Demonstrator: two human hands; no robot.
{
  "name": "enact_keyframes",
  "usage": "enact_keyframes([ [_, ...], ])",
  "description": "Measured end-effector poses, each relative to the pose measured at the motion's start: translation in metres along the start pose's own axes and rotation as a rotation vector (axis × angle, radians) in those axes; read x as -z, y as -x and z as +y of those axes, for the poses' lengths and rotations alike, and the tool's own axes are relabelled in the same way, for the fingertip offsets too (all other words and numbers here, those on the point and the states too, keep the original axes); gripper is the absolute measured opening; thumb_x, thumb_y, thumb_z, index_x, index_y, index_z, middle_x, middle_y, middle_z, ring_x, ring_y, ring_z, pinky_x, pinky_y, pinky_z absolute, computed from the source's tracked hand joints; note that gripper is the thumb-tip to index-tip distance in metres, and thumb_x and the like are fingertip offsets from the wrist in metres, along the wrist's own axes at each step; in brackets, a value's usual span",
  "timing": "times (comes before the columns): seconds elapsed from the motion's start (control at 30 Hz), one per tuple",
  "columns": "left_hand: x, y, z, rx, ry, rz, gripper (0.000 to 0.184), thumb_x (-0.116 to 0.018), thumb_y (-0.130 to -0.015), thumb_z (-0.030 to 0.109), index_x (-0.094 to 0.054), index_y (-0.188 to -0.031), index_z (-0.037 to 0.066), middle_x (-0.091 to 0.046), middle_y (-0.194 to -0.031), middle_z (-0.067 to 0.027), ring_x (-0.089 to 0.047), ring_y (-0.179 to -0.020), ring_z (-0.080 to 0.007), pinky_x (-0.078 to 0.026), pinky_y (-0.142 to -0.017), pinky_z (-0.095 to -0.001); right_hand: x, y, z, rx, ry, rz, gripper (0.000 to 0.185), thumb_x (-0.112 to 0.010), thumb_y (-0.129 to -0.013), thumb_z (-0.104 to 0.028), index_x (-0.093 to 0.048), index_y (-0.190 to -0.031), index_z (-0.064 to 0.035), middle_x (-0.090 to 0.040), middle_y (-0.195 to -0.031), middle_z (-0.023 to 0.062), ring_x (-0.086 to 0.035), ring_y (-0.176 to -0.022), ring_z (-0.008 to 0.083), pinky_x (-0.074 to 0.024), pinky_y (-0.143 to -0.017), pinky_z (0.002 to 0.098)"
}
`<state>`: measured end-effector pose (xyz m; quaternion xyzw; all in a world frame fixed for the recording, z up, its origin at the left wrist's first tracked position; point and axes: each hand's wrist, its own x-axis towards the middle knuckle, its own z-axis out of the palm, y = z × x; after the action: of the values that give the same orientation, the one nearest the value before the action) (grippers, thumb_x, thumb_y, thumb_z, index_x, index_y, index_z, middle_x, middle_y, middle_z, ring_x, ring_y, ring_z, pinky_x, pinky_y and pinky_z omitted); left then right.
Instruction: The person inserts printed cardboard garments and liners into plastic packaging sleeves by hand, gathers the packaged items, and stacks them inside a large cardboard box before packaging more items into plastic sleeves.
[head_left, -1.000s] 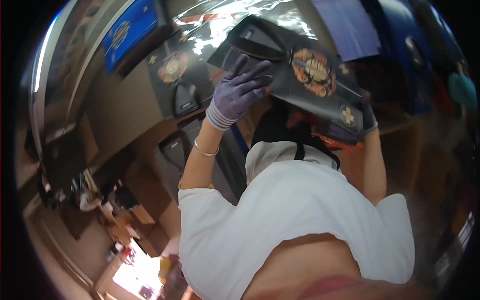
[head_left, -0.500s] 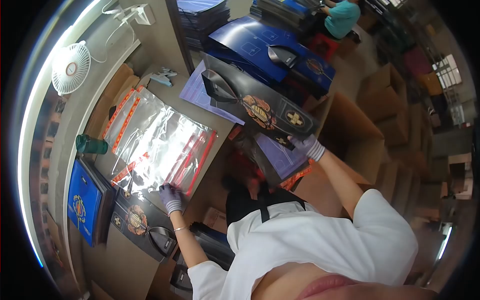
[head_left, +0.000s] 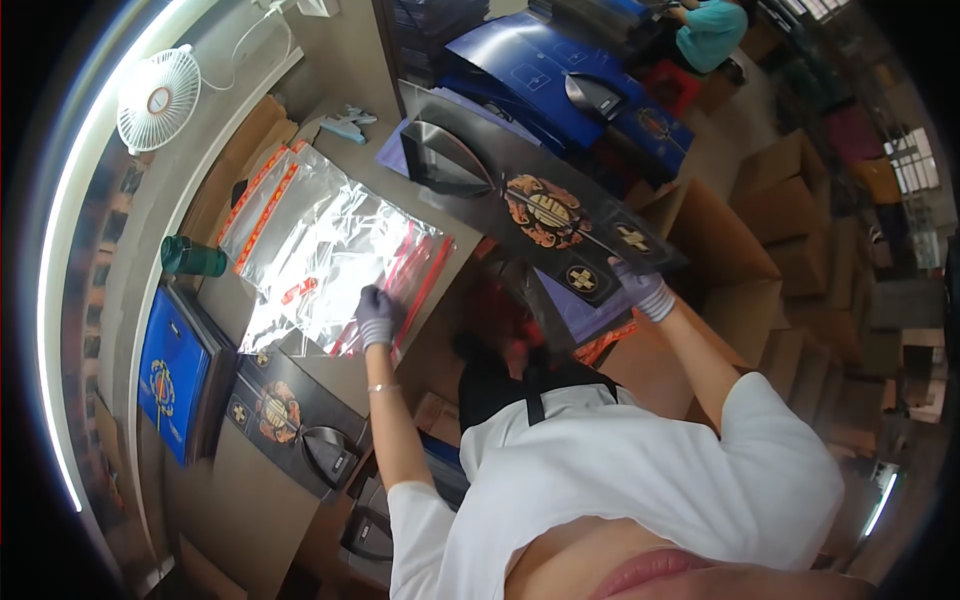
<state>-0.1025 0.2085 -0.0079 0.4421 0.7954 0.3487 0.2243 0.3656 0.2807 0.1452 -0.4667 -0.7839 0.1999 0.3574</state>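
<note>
one dark printed sheet (head_left: pixel 545 205) hangs out over the crowded end of the worktop (head_left: pixel 235 490)

along the worktop's wall-side edge stand a green cup (head_left: pixel 193 257) and a stack of blue-topped panels (head_left: pixel 165 390), with a white fan (head_left: pixel 160 100) above that edge. a second dark sheet (head_left: pixel 280 415), bearing the same gold emblem, lies beside the panels and reaches to the edge nearest the body. clear bags (head_left: pixel 335 255) with red strips are spread across the middle, shining so hard under the light that their layers cannot be told apart. past them, toward the far end, is a small pale-blue object (head_left: pixel 348 125), too unclear to name.

the held sheet stands in the way of the worktop's far corner on the body side, and covers part of the blue printed sheets (head_left: pixel 540 70) beyond. lilac sheets (head_left: pixel 585 300) show beneath its lower corner. an open cardboard box (head_left: pixel 720 240) sits just beside it, more boxes (head_left: pixel 785 200) farther right, and a person in teal (head_left: pixel 712 35) is well apart at the back.

the right hand (head_left: pixel 638 285), gloved, grips the sheet by its lower corner, forearm stretched forward from a bent elbow. the left hand (head_left: pixel 376 310), also gloved, reaches nearly straight, palm down, over the bags' red-striped border near the worktop's body-side edge; its fingers are curled, and whether they pinch a bag cannot be told.
</note>
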Motion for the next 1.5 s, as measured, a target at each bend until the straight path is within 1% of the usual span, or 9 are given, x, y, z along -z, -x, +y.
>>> enact_keyframes([
  [0.07,-0.015,0.002,0.011,-0.030,-0.180,0.089,0.013,-0.053,-0.079,0.016,-0.051,-0.082,0.003,-0.057,-0.067,-0.0151,-0.055,-0.062,-0.0280,-0.045,-0.062,-0.0358,0.017,0.007,-0.006,0.023,0.006,-0.008,0.017,-0.061,-0.081,-0.014,-0.062,-0.093,-0.0021,-0.063,-0.091,0.0123,-0.060,-0.084,0.0257,-0.0477,-0.073,0.0337],
  [0.1,-0.015,0.003,0.014,-0.035,-0.079,0.050,0.019,-0.056,-0.075,0.020,-0.051,-0.082,0.002,-0.058,-0.075,-0.0205,-0.055,-0.069,-0.0374,-0.044,-0.066,-0.0412,0.023,0.011,-0.012,-0.010,-0.061,-0.006,0.016,-0.060,-0.082,-0.013,-0.062,-0.093,-0.0013,-0.063,-0.091,0.0124,-0.060,-0.082,0.0264,-0.0475,-0.074,0.0342],
  [0.2,-0.003,0.017,0.032,-0.155,-0.421,-0.149,0.031,-0.065,-0.066,0.028,-0.057,-0.083,0.004,-0.055,-0.088,-0.0177,-0.051,-0.088,-0.0327,-0.041,-0.080,-0.0410,0.034,0.028,0.001,0.397,0.629,0.016,0.017,-0.059,-0.083,-0.011,-0.060,-0.095,0.0010,-0.063,-0.091,0.0124,-0.060,-0.083,0.0236,-0.0461,-0.077,0.0332],
  [0.33,-0.014,0.023,-0.005,-0.271,-0.377,0.081,0.012,-0.054,-0.073,0.016,-0.060,-0.073,0.006,-0.057,-0.077,-0.0175,-0.054,-0.078,-0.0359,-0.043,-0.072,-0.0435,0.027,0.051,0.018,-0.168,0.080,-0.220,0.021,-0.057,-0.084,-0.009,-0.059,-0.101,0.0027,-0.061,-0.099,0.0116,-0.056,-0.091,0.0206,-0.0423,-0.083,0.0324],
  [0.5,-0.010,0.006,0.016,0.291,0.060,0.023,0.018,-0.052,-0.079,0.023,-0.061,-0.083,0.008,-0.061,-0.084,-0.0183,-0.058,-0.081,-0.0348,-0.045,-0.075,-0.0424,0.029,0.044,0.021,-0.092,-0.054,-0.225,0.024,-0.057,-0.083,-0.007,-0.057,-0.105,0.0033,-0.060,-0.102,0.0126,-0.055,-0.093,0.0217,-0.0408,-0.084,0.0322],
  [0.87,-0.011,-0.024,0.016,0.377,0.086,-0.023,0.024,-0.056,-0.071,0.028,-0.068,-0.083,0.012,-0.064,-0.086,-0.0135,-0.061,-0.082,-0.0287,-0.047,-0.077,-0.0355,0.022,0.021,-0.037,0.095,-0.045,-0.260,0.023,-0.063,-0.079,-0.009,-0.059,-0.099,0.0024,-0.062,-0.095,0.0134,-0.058,-0.084,0.0251,-0.0445,-0.076,0.0344],
  [1.1,0.092,0.016,0.121,0.093,0.055,0.667,0.012,-0.060,-0.075,0.014,-0.063,-0.081,0.004,-0.063,-0.073,-0.0104,-0.060,-0.065,-0.0184,-0.047,-0.064,-0.0295,0.013,0.020,-0.004,0.099,0.027,-0.355,0.022,-0.056,-0.086,-0.015,-0.057,-0.104,-0.0021,-0.061,-0.096,0.0113,-0.057,-0.083,0.0168,-0.0435,-0.074,0.0307],
  [1.33,0.079,0.049,0.103,0.090,-0.002,0.507,0.017,-0.063,-0.071,0.019,-0.062,-0.080,0.005,-0.061,-0.082,-0.0115,-0.060,-0.076,-0.0272,-0.047,-0.072,-0.0341,0.095,-0.068,-0.009,-0.850,-0.825,-0.434,0.036,-0.058,-0.076,-0.007,-0.053,-0.110,0.0020,-0.058,-0.106,0.0098,-0.057,-0.094,0.0201,-0.0440,-0.084,0.0307],
  [1.5,0.060,0.067,0.100,0.103,0.010,0.464,0.014,-0.063,-0.073,0.015,-0.061,-0.082,0.004,-0.063,-0.078,-0.0110,-0.060,-0.069,-0.0195,-0.047,-0.067,-0.0301,0.119,-0.081,-0.006,-0.913,-0.765,-0.653,0.044,-0.060,-0.069,-0.011,-0.052,-0.110,0.0024,-0.058,-0.103,0.0103,-0.057,-0.092,0.0180,-0.0442,-0.083,0.0293],
])
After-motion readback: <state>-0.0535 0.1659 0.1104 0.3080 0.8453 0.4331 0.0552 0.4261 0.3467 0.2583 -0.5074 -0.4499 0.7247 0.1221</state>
